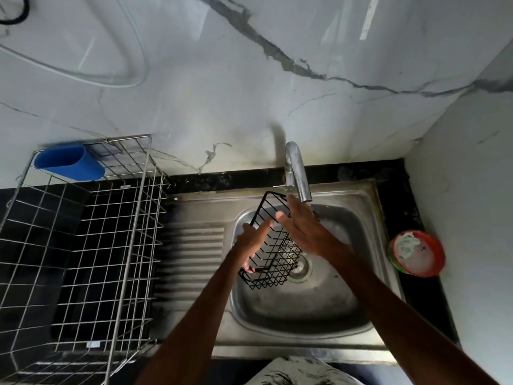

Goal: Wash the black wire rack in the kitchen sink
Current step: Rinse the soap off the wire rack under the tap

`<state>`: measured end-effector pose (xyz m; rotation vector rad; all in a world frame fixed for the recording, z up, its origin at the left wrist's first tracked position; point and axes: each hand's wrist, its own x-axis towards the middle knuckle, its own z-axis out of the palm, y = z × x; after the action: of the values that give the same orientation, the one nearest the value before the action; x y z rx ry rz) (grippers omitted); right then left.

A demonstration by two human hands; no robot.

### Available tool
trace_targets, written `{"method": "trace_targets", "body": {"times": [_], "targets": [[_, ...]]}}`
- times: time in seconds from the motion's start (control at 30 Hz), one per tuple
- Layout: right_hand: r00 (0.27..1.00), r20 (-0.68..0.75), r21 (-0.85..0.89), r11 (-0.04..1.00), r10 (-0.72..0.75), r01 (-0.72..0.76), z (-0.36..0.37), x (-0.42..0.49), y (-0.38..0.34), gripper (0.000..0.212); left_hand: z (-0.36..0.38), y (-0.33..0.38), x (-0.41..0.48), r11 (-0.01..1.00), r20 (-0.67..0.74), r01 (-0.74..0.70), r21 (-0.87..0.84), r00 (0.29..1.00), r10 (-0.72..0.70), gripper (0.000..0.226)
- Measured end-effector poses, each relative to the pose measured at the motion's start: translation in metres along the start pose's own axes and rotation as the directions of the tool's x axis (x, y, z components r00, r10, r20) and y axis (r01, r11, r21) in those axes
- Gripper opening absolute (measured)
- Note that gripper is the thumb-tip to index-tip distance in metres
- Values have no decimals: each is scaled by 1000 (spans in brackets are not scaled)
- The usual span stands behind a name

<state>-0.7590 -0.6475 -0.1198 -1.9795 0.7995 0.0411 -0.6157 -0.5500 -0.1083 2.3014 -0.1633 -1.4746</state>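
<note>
Left on the bench stands a silver wire drainer (83, 245) with a blue cup (69, 163); right of it, over the sink (358, 197), your left hand (252, 243) is curled round the near end of the black wire rack (277, 259), tilting it up toward the tap (297, 173). Your right hand (301, 226) lies flat-fingered on its upper wires under the spout, so you seem mid-rinse, though I cannot tell if water runs. Next, grip firmly, rub along the wires, and perhaps reach for the red-rimmed bowl (416, 252) at far right.
</note>
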Motion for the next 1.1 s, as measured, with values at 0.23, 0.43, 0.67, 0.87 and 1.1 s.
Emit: {"method": "trace_targets", "body": {"times": [0.23,0.43,0.67,0.87,1.1], "targets": [[967,101,354,901,232,-253,-28,21,-6,75,-10,-1,-2,998,38,-29,47,999,27,118],[947,13,263,913,321,-313,-18,23,7,63,-11,-2,-4,999,18,-16,28,1000,16,114],[998,-6,121,991,56,-55,-10,8,-19,74,-7,-6,-3,995,37,-59,84,998,56,118],[950,141,399,862,278,-311,-20,40,30,70,-13,-9,-6,986,32,-119,116,993,116,121],[969,-191,166,978,154,-123,-10,10,4,53,-12,-10,-3,992,18,-104,78,995,103,122]]}}
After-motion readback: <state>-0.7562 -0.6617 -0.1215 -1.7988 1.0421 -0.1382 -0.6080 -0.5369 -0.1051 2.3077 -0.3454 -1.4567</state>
